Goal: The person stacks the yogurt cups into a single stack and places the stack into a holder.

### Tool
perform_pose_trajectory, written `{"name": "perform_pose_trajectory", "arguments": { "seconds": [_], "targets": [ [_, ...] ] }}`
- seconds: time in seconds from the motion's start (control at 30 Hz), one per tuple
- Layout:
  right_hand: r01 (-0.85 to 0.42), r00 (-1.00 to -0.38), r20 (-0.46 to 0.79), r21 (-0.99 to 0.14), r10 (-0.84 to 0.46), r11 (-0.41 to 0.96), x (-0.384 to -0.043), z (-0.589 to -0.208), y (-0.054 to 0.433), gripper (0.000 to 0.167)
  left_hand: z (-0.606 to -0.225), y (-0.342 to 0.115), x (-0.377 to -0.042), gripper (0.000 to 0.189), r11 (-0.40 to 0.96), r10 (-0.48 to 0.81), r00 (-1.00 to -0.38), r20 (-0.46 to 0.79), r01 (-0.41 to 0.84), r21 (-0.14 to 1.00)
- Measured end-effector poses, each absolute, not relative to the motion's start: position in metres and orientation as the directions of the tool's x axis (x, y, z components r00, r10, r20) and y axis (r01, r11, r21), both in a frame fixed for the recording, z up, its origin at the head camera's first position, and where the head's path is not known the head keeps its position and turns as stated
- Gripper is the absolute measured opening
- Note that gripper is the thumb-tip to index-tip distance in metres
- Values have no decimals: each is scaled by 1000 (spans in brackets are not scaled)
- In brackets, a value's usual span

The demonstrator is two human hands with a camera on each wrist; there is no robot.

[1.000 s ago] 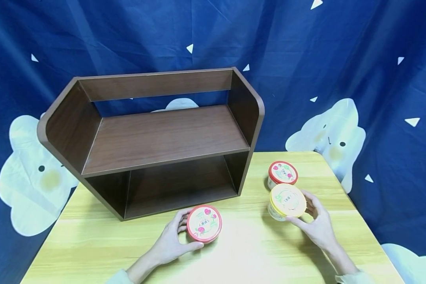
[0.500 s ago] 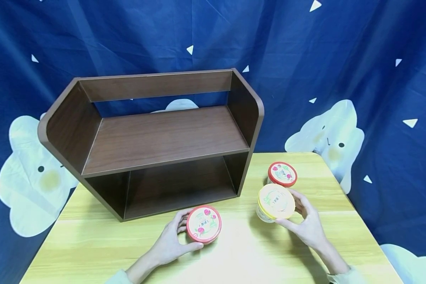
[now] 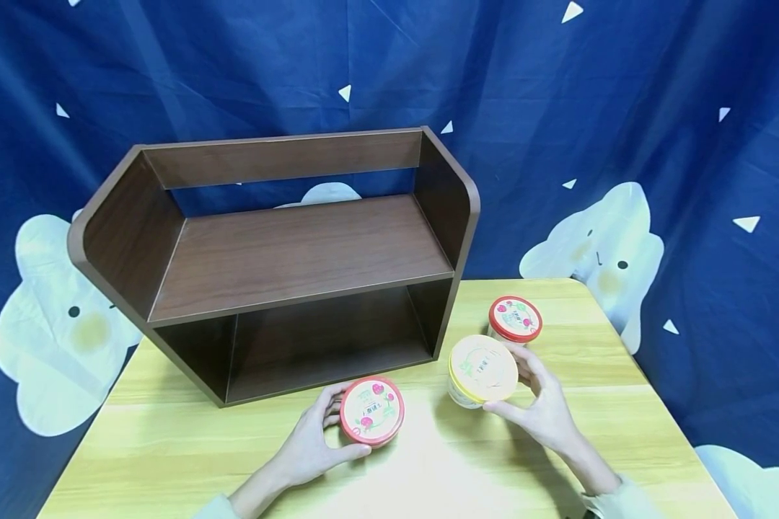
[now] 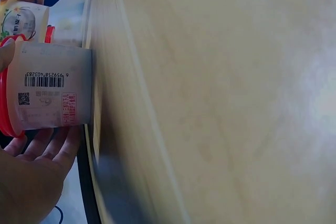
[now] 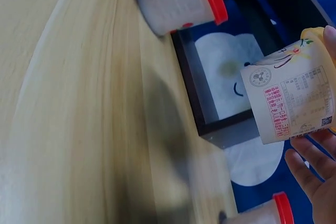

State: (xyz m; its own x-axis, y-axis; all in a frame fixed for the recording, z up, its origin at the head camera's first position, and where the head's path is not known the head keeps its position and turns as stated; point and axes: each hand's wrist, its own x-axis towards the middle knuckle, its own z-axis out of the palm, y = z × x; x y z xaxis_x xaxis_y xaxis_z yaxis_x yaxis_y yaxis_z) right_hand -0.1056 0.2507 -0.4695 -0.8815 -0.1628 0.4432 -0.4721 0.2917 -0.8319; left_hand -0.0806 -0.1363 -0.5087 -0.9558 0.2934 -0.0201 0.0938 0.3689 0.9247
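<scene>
On the table in front of the shelf, my left hand point(image 3: 308, 443) grips a red-lidded ice cream tub point(image 3: 372, 411), thumb near and fingers around its far left side. Its white wall with a barcode point(image 4: 44, 81) faces the left wrist view, its base at the tabletop. My right hand point(image 3: 545, 411) holds a yellow-lidded ice cream tub point(image 3: 483, 367) upright between thumb and fingers. The right wrist view shows that tub point(image 5: 294, 93) raised off the table, its shadow below. Behind it stands another red-lidded tub point(image 3: 516, 318), partly covered by the yellow one.
A dark brown two-tier shelf point(image 3: 305, 252) stands at the back left of the light wooden table point(image 3: 169, 447), its lower compartment facing me. A blue curtain point(image 3: 532, 108) with white clouds hangs behind. The table's right edge slants past my right arm.
My right hand has carried the yellow-lidded tub leftward, away from the rear red-lidded tub and closer to the one in my left hand. The left hand and its tub have stayed in place.
</scene>
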Motion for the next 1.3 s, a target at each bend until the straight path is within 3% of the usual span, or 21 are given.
{"name": "perform_pose_trajectory", "arguments": {
  "seconds": [1.3],
  "targets": [
    [-527, -835, 449, -817, -317, 233, -117, -452, 193, 95, -509, -137, -82, 94, 350, 292, -956, -25, 83, 933]
  ]
}}
